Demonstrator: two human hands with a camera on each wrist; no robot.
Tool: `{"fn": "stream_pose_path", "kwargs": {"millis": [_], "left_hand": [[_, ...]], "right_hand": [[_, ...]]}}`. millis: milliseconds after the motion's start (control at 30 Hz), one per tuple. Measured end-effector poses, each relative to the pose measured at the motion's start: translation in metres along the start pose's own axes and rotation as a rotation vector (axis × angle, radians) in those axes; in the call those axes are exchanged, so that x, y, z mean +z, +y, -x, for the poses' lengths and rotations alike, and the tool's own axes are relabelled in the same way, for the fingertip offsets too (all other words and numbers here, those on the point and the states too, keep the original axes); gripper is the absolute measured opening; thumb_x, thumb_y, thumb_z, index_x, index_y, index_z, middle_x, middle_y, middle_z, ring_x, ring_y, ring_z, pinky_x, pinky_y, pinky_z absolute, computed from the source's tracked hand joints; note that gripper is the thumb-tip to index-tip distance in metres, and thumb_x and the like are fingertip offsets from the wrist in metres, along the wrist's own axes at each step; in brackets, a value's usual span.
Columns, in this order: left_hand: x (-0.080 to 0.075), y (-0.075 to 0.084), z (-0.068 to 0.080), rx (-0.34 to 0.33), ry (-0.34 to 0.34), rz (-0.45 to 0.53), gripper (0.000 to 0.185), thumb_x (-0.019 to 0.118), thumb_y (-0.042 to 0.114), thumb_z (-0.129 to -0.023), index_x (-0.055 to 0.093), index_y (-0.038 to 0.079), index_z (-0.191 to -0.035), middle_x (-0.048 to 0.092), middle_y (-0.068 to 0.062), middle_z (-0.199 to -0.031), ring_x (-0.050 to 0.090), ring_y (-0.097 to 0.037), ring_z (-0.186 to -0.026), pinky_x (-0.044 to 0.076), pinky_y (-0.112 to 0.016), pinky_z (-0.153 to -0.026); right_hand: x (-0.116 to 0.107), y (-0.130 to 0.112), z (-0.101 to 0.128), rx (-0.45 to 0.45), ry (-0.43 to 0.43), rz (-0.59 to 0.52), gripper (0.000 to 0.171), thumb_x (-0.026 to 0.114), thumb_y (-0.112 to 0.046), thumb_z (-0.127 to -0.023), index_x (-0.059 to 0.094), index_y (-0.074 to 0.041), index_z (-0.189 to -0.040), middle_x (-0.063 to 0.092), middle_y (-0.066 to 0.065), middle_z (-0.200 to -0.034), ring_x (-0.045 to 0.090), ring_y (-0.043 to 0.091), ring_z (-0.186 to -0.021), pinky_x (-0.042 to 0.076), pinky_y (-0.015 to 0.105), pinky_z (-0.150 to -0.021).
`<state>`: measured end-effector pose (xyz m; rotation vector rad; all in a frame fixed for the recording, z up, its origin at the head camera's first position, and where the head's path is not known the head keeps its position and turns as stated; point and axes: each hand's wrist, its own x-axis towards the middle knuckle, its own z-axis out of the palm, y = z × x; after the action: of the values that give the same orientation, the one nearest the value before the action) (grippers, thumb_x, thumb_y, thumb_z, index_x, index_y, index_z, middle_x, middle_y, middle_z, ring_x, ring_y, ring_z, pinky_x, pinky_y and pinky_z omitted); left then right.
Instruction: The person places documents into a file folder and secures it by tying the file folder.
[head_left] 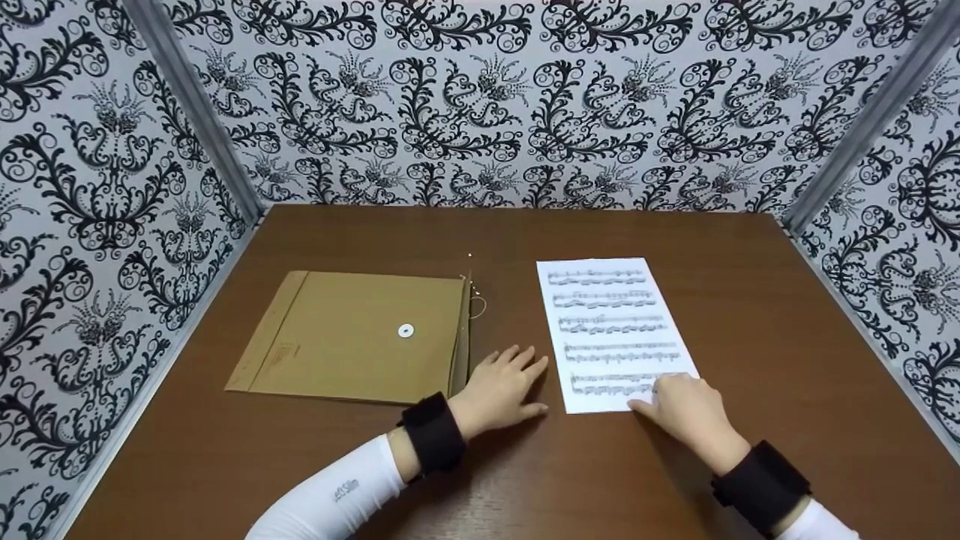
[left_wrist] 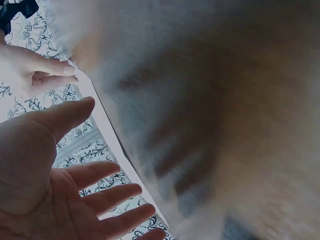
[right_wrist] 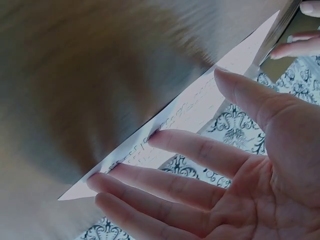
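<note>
A white sheet of music [head_left: 611,322], printed with several staves, lies on the right half of the brown table. My right hand [head_left: 691,409] rests on its lower right corner. In the right wrist view the fingers [right_wrist: 180,182] reach out fairly straight onto the paper, with the thumb apart from them at its edge. My left hand [head_left: 501,391], fingers spread, is low over the table between the sheet and a brown envelope [head_left: 352,330]. It holds nothing; the left wrist view shows its bare palm [left_wrist: 35,175]. The envelope lies flat, with a white button closure and its right-hand end slightly parted.
A thin loop of string [head_left: 478,306] and small white specks lie at the envelope's right edge. The brown table [head_left: 420,232] is bounded at the back and both sides by walls with black-and-white scroll patterns [head_left: 480,105]. Grey strips run along the wall corners.
</note>
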<state>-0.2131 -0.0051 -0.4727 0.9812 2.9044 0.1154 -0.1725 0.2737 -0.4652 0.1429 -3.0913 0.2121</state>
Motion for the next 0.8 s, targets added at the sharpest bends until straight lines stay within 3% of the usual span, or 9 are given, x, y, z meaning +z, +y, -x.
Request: {"fn": "stream_pose_path", "kwargs": {"millis": [133,367,800], "left_hand": [[-0.001,0.002,-0.005,-0.014,-0.033,-0.012,0.077,0.062,0.060,-0.095,0.042,0.019,-0.158,0.042,-0.008,-0.164,0.042,-0.030,-0.151,0.041,-0.049,-0.121],[0.000,0.003,-0.016,-0.031,-0.062,0.002,0.081,0.064,0.063,-0.092,0.043,0.020,-0.157,0.041,-0.009,-0.165,0.041,-0.031,-0.153,0.039,-0.050,-0.122],[0.001,0.002,-0.025,-0.063,-0.058,-0.001,0.088,0.066,0.067,-0.088,0.043,0.016,-0.157,0.041,-0.014,-0.164,0.041,-0.034,-0.151,0.039,-0.051,-0.122]], "right_hand": [[0.002,-0.007,0.001,-0.008,0.027,0.023,0.056,0.080,-0.042,-0.085,0.045,-0.012,-0.054,0.040,0.001,-0.053,0.047,0.021,-0.049,0.039,0.036,-0.044],[0.006,-0.018,0.001,-0.030,0.070,0.052,0.056,0.082,-0.043,-0.083,0.047,-0.010,-0.054,0.051,0.009,-0.054,0.054,0.028,-0.049,0.048,0.045,-0.045],[0.011,-0.035,0.003,-0.085,0.118,0.096,0.056,0.081,-0.044,-0.084,0.046,-0.011,-0.055,0.049,0.009,-0.053,0.053,0.029,-0.048,0.046,0.044,-0.044]]}}
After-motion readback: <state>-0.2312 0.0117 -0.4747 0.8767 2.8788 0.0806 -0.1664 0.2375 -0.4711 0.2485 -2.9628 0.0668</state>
